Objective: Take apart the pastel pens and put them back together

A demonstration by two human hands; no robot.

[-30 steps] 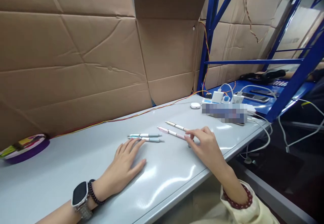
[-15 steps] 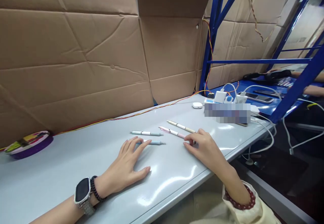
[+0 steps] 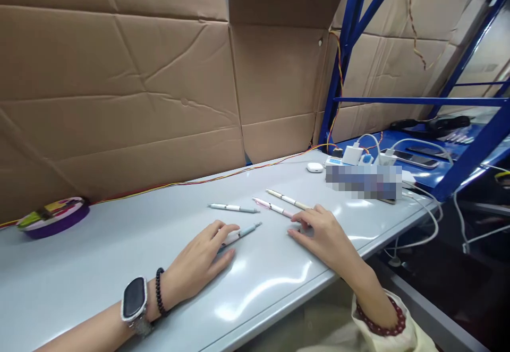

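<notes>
My left hand [image 3: 203,259] is at the middle of the grey-white table [image 3: 103,267], its fingers curled round a light blue pen [image 3: 249,229]. That pen slants up to the right, and its other end is hidden by the fingers. Behind it lies a grey-blue and white pen [image 3: 234,208]. My right hand [image 3: 324,235] rests on the table with bent fingers, thumb and index finger apart. Its fingertips touch or cover the near end of a pink and white pen [image 3: 274,207]. Just beyond is a cream pen [image 3: 287,199], its near end by the knuckles.
A purple-rimmed round item [image 3: 56,219] sits at the far left against the cardboard wall [image 3: 119,86]. White chargers [image 3: 353,154] with cables, a white earbud case [image 3: 314,167] and a blurred-out patch are at the right. A blue metal frame [image 3: 470,150] rises there.
My left fingers have curled in, and the light blue pen has turned from nearly level to slanted, its right end farther back. The right hand stays by the pink pen. The view has shifted slightly.
</notes>
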